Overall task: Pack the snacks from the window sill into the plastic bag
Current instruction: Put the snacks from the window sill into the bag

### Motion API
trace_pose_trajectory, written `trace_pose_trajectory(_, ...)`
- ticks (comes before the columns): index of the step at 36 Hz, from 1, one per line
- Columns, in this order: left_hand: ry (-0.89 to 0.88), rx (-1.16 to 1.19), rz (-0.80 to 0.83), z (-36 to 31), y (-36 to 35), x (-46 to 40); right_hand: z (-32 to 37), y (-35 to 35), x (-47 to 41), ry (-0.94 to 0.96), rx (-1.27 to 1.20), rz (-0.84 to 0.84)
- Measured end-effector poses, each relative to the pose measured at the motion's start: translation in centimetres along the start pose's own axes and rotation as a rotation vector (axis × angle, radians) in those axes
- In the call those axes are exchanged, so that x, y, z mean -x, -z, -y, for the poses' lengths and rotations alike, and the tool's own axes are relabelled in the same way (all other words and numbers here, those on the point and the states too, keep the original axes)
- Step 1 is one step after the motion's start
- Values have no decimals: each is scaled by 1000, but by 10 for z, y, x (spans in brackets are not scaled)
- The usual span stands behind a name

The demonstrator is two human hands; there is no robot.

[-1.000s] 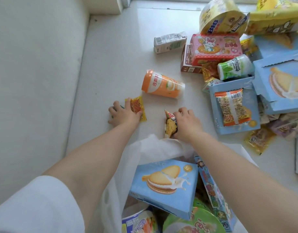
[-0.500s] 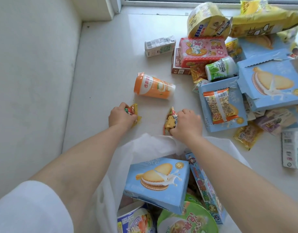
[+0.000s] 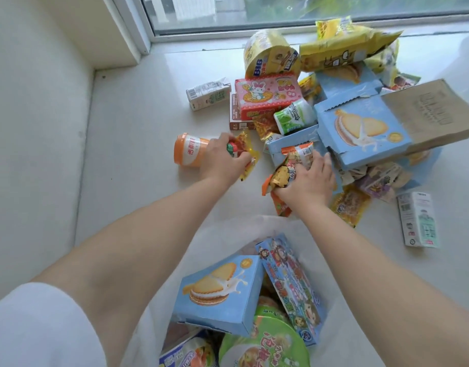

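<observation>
White stone forms the sill, on which we see the remaining snacks heaped toward the right, below the window. Our left hand is curled round a small yellow-and-red sachet, just beside an orange cup lying on its side (the hand hides the cup's right end). Our right hand grips a bunch of small packets, its fingertips reaching an orange-striped packet that lies on an open blue box. Behind these we note a pink rabbit box, a green-and-white pouch, a yellow tub, a yellow bag and a larger blue biscuit box partly under a brown carton. Two small milk cartons lie apart from the heap: one at the left, one at the right. The white plastic bag stands open below our forearms; it already holds a blue biscuit box, a cartoon-printed box and a green-lidded bowl.
</observation>
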State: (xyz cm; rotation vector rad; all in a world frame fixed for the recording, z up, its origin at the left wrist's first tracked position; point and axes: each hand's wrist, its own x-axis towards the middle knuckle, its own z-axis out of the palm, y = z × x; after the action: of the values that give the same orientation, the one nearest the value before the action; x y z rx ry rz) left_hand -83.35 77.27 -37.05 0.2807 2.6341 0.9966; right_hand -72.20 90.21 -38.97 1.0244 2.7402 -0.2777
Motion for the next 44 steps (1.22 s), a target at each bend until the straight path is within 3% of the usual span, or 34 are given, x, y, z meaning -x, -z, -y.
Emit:
trace_pose_trajectory(5, 61, 88, 104, -26, -25, -33, -13, 0, -15, -12, -68, 118)
trace_pose_trajectory(11, 310, 319, 267, -42, -46, -66, -27, -13, -20, -18, -117, 100)
trace_pose_trajectory(24, 477, 578, 338, -46, -69, -87, -31, -27, -24, -2, -156, 52)
trace_pose_trajectory(31, 446, 612, 224, -42, -52, -64, -30, -12, -21, -62, -172, 21)
trace_pose_trajectory(39, 393, 892, 138, -50, -1, 2, -26, 18, 13, -168, -481, -32)
trace_pose_trajectory(41, 376, 993, 116, -45, 11, 28, -29, 26, 29, -152, -563, -43)
trace_pose_trajectory(44, 273, 965, 104, -35, 27, 67, -35, 40, 53, -87, -658, -43)
